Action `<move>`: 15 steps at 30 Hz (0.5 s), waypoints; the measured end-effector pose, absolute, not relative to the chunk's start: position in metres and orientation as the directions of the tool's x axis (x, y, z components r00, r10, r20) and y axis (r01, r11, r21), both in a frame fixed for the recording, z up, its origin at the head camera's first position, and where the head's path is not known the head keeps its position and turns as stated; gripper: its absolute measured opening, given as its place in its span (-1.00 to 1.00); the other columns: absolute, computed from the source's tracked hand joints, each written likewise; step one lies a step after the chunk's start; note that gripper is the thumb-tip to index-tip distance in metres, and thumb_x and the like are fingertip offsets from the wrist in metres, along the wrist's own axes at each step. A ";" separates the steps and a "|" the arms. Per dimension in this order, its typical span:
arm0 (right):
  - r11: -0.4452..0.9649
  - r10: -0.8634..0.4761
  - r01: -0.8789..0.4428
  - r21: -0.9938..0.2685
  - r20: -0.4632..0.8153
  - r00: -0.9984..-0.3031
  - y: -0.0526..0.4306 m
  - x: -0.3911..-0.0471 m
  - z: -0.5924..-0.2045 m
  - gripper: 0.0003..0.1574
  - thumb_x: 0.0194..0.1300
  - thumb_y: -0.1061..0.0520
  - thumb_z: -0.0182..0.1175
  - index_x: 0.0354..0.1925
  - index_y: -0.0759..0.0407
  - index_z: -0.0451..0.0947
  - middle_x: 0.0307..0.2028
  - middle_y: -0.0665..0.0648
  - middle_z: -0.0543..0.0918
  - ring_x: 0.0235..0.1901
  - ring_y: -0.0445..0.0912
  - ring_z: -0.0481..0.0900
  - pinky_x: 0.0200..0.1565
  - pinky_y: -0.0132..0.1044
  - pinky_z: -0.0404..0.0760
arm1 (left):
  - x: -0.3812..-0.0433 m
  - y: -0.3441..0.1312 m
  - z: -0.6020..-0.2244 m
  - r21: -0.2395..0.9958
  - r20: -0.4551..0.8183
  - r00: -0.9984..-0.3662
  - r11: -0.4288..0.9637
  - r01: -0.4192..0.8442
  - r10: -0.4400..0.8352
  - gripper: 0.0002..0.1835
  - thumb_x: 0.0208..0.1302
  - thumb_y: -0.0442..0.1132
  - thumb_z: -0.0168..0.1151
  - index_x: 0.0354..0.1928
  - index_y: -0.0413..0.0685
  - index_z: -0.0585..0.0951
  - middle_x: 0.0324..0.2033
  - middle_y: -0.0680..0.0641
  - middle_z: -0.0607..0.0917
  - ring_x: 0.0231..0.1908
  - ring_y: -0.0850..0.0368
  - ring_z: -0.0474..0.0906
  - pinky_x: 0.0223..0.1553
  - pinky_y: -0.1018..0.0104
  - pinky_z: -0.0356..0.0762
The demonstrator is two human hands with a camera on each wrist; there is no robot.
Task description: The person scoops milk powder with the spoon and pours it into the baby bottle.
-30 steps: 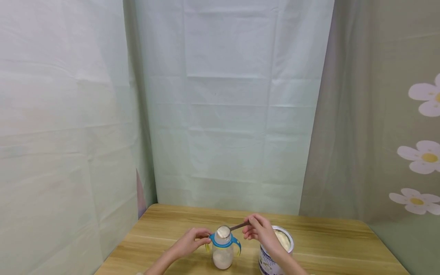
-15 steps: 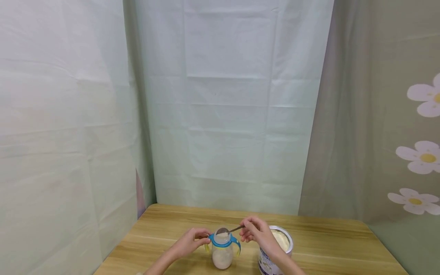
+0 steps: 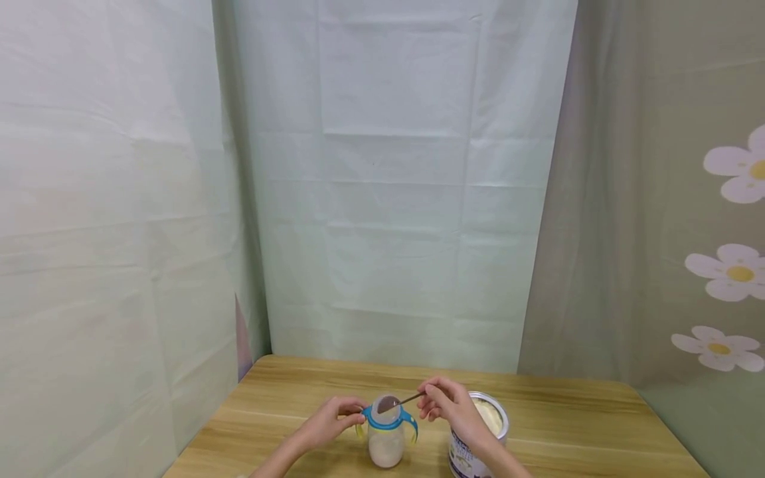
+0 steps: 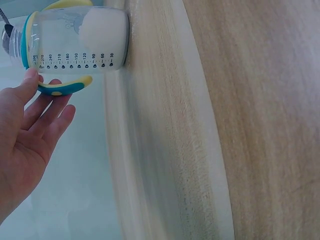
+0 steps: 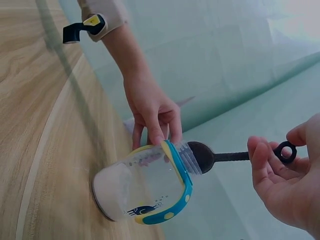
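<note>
A clear baby bottle (image 3: pixel 386 446) with a blue and yellow two-handled collar stands upright on the table, white powder in its lower part. My left hand (image 3: pixel 332 418) pinches one handle between thumb and fingers; the left wrist view shows the bottle's printed scale (image 4: pixel 75 61). Between the fingertips of my right hand (image 3: pixel 451 405) is the stem of a dark measuring spoon (image 5: pixel 230 156), which ends in a ring. The spoon's bowl is tipped at the bottle's open mouth, its underside facing up. An open milk powder tin (image 3: pixel 461 457) stands beside the bottle, partly behind my right forearm.
The wooden table (image 3: pixel 574 425) reaches out to both sides, its far edge close to a pale hanging cloth (image 3: pixel 388 265). More cloth hangs at the left, and a flower-printed one (image 3: pixel 627 265) at the right.
My right hand has turned the measuring spoon over: the heap of powder on it a second ago no longer shows. My left hand has kept its hold on the handle.
</note>
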State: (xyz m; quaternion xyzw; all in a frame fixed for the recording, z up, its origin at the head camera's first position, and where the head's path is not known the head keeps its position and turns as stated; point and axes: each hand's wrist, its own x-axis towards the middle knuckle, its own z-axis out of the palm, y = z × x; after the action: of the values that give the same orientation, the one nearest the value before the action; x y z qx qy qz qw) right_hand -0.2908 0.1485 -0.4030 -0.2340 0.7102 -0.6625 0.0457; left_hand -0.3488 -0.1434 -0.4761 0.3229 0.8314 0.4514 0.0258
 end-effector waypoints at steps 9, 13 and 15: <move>0.005 -0.318 -0.246 -0.969 0.232 -0.919 0.150 -0.289 -0.400 -0.54 0.49 0.02 -0.02 -0.05 0.46 0.44 -0.35 0.10 0.62 -0.39 -0.19 0.61 -0.33 -0.42 0.57 | -0.350 -0.144 -0.478 0.754 0.266 -0.781 0.382 0.534 0.565 -0.78 0.35 -0.12 0.18 -0.06 0.01 0.67 -0.15 0.02 0.74 -0.12 0.28 0.67 -0.08 0.43 0.58; -0.006 -0.288 -0.225 -0.974 0.217 -0.933 0.151 -0.290 -0.400 -0.54 0.48 0.00 -0.02 -0.05 0.44 0.44 -0.36 0.08 0.61 -0.40 -0.18 0.60 -0.32 -0.41 0.57 | -0.349 -0.143 -0.478 0.769 0.256 -0.790 0.378 0.516 0.558 -0.81 0.35 -0.17 0.18 -0.07 0.00 0.66 -0.16 -0.01 0.75 -0.12 0.23 0.67 -0.10 0.44 0.58; -0.011 -0.264 -0.220 -0.975 0.216 -0.940 0.151 -0.290 -0.399 -0.52 0.48 -0.02 0.00 -0.05 0.44 0.45 -0.37 0.07 0.60 -0.40 -0.17 0.59 -0.32 -0.41 0.57 | -0.349 -0.142 -0.477 0.777 0.249 -0.796 0.377 0.504 0.551 -0.82 0.35 -0.19 0.18 -0.07 0.01 0.66 -0.17 -0.01 0.75 -0.12 0.20 0.68 -0.10 0.44 0.57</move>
State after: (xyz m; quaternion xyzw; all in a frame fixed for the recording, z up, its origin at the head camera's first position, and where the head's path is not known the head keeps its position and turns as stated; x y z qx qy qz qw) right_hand -0.2901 0.1512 -0.3993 -0.1724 0.7029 -0.6899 0.0159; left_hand -0.3486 -0.1422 -0.4769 0.3181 0.8294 0.4585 0.0260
